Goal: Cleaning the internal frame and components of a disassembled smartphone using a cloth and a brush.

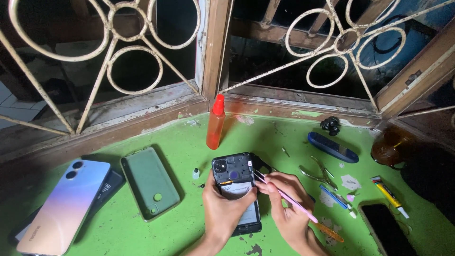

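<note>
Opened phone [235, 189] lay near the green table's [180, 137] front edge, long axis running front to back, camera end toward the window sill. My left hand [225, 208] curled around its lower half, gripping it. My right hand [286, 208] pinched a pink stylus-like tool [284, 195], tip touching the phone's upper right edge. Counted: one red-capped bottle [215, 124], one green case [150, 182], one tweezers [317, 173], one glue tube [389, 195].

On the green table [142, 232] lie a pastel phone [64, 206], green case [149, 182], orange bottle [215, 123] and tweezers [317, 173].
</note>
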